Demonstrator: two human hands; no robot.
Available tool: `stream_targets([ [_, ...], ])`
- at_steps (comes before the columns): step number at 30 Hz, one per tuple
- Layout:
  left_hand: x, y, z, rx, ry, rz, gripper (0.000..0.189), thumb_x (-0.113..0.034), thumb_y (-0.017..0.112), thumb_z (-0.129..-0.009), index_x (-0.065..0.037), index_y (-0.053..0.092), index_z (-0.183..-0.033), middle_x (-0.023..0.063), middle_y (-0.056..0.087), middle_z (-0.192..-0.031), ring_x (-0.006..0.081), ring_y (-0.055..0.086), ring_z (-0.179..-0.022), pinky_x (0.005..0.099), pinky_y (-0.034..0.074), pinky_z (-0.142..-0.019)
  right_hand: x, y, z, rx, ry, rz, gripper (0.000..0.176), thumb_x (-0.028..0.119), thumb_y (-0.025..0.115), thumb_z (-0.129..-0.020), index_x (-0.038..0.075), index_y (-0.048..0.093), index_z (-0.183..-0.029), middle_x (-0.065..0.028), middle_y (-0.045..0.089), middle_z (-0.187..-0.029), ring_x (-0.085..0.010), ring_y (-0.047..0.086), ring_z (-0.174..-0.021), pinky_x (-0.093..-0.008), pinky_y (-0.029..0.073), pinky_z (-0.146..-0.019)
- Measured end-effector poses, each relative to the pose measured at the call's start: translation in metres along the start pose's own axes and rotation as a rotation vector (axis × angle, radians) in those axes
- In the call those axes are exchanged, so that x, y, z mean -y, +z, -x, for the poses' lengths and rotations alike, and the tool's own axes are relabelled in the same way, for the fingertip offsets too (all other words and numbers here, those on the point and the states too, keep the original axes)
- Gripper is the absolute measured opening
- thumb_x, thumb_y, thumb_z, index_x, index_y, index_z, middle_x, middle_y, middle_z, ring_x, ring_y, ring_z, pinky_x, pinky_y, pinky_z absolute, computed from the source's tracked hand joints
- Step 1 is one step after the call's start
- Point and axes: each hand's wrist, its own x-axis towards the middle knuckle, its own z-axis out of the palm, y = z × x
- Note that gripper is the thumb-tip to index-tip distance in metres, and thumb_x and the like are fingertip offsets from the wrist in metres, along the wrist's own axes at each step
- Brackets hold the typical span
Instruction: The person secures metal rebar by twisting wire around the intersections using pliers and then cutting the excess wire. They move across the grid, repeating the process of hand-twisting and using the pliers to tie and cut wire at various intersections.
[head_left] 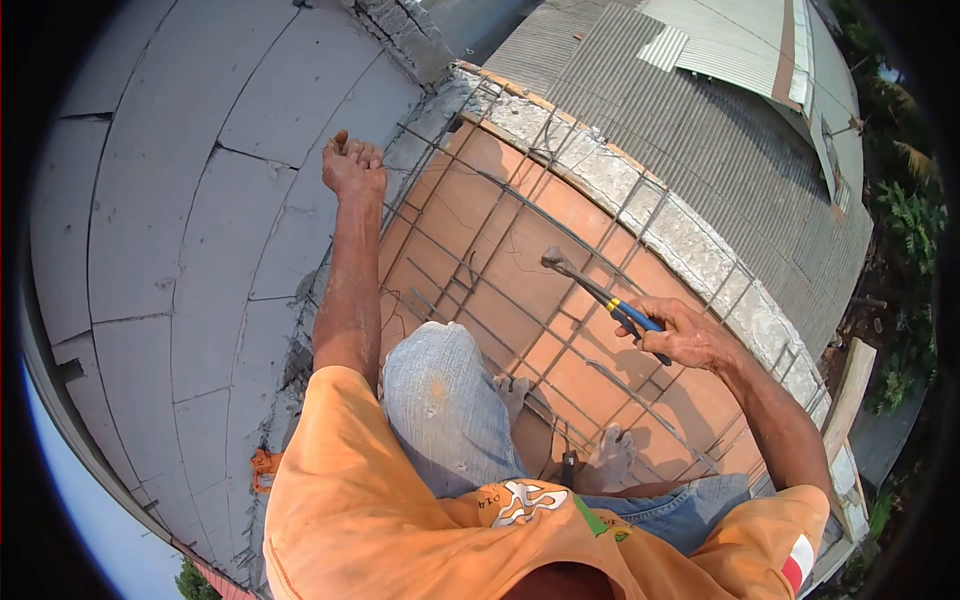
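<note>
Now | right hand (690, 335): pliers (598, 291) over rebar (480, 250) | left hand (353, 168): slab (200, 200) edge

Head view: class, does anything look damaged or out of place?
The grey slabs beside the left hand show jagged cracks, and the concrete rim around the rebar grid looks rough and crumbled. Pliers in the right hand look intact.

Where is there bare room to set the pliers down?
The grey slab left of the left hand is bare. Between the rebar, orange formwork shows ahead of the pliers in the right hand, but only in small squares. Crowded near the feet, where bars bunch.
</note>
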Motion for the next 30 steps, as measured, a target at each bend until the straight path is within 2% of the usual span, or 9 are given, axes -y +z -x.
stream_targets([
  [7, -0.001, 0.010, 0.009, 0.123, -0.092, -0.058, 0.029, -0.024, 0.029, -0.099, -0.005, 0.050, -0.091, -0.0024, 0.026, -0.052, 0.0106, 0.022, -0.040, 0.0268, 0.023, -0.037, -0.083, -0.005, 0.077, -0.193, 0.128, -0.049, 0.044, 0.017, 0.058, -0.066, 0.002, 0.061, -0.108, -0.0042, 0.061, -0.092, -0.0143, 0.052, -0.080, -0.0294, 0.044, -0.072],
  [9, 0.011, 0.019, 0.019, 0.173, -0.124, -0.072, 0.028, -0.023, 0.030, -0.099, -0.005, 0.050, -0.092, -0.0024, 0.026, -0.052, 0.0106, 0.023, -0.040, 0.0267, 0.023, -0.037, -0.101, 0.005, 0.090, -0.298, 0.108, -0.075, 0.032, 0.013, 0.057, -0.069, 0.002, 0.063, -0.099, -0.0065, 0.060, -0.090, -0.0188, 0.054, -0.082, -0.0327, 0.043, -0.073],
  [14, 0.041, 0.063, 0.060, 0.235, -0.207, -0.184, 0.025, -0.022, 0.034, -0.099, -0.004, 0.051, -0.093, -0.0026, 0.026, -0.053, 0.0104, 0.023, -0.042, 0.0272, 0.022, -0.038, -0.099, 0.024, 0.103, -0.334, 0.071, -0.151, 0.031, 0.014, 0.059, -0.068, -0.002, 0.059, -0.094, -0.0134, 0.058, -0.121, -0.0274, 0.056, -0.106, -0.0401, 0.044, -0.093],
  [17, 0.051, 0.098, 0.083, 0.275, -0.166, -0.223, 0.024, -0.022, 0.035, -0.099, -0.004, 0.051, -0.095, -0.0023, 0.026, -0.053, 0.0102, 0.022, -0.043, 0.0273, 0.022, -0.038, -0.128, 0.034, 0.094, -0.334, -0.128, -0.026, 0.034, 0.015, 0.060, -0.067, -0.003, 0.056, -0.095, -0.0149, 0.053, -0.128, -0.0300, 0.054, -0.111, -0.0418, 0.043, -0.094],
  [18, 0.050, 0.109, 0.087, 0.297, -0.138, -0.220, 0.024, -0.022, 0.035, -0.099, -0.004, 0.051, -0.095, -0.0022, 0.027, -0.053, 0.0102, 0.022, -0.043, 0.0272, 0.022, -0.039, -0.131, 0.034, 0.094, -0.246, -0.088, -0.049, 0.032, 0.017, 0.061, -0.067, -0.003, 0.054, -0.091, -0.0156, 0.049, -0.132, -0.0314, 0.050, -0.117, -0.0436, 0.042, -0.097],
  [23, 0.059, 0.144, 0.102, 0.466, -0.085, -0.284, 0.025, -0.021, 0.035, -0.101, -0.003, 0.052, -0.098, -0.0020, 0.027, -0.054, 0.0098, 0.022, -0.044, 0.0267, 0.023, -0.040, -0.155, 0.056, 0.096, -0.295, -0.105, -0.137, 0.025, 0.016, 0.063, -0.067, -0.001, 0.052, -0.081, -0.0156, 0.048, -0.134, -0.0326, 0.051, -0.115, -0.0445, 0.042, -0.096],
  [24, 0.061, 0.148, 0.116, 0.505, -0.076, -0.360, 0.026, -0.021, 0.035, -0.101, -0.003, 0.053, -0.099, -0.0022, 0.027, -0.054, 0.0092, 0.021, -0.044, 0.0264, 0.023, -0.040, -0.157, 0.062, 0.097, -0.312, -0.105, -0.224, 0.023, 0.015, 0.063, -0.068, -0.001, 0.050, -0.077, -0.0160, 0.047, -0.134, -0.0329, 0.051, -0.115, -0.0450, 0.043, -0.096],
  [28, 0.084, 0.146, 0.162, 0.787, -0.074, -0.548, 0.037, -0.034, 0.037, -0.104, -0.001, 0.055, -0.105, -0.0032, 0.028, -0.054, 0.0064, 0.021, -0.045, 0.0237, 0.020, -0.039, -0.159, 0.077, 0.106, -0.404, -0.099, -0.398, 0.026, 0.012, 0.061, -0.070, -0.006, 0.058, -0.089, -0.0197, 0.047, -0.134, -0.0322, 0.054, -0.112, -0.0448, 0.046, -0.093],
  [30, 0.094, 0.144, 0.194, 0.938, -0.028, -0.761, 0.051, -0.047, 0.036, -0.103, -0.001, 0.056, -0.111, -0.0042, 0.028, -0.056, 0.0049, 0.022, -0.045, 0.0227, 0.018, -0.039, -0.169, 0.092, 0.106, -0.532, -0.280, -0.420, 0.032, 0.012, 0.062, -0.070, -0.008, 0.060, -0.096, -0.0205, 0.048, -0.133, -0.0329, 0.056, -0.108, -0.0432, 0.049, -0.090],
])
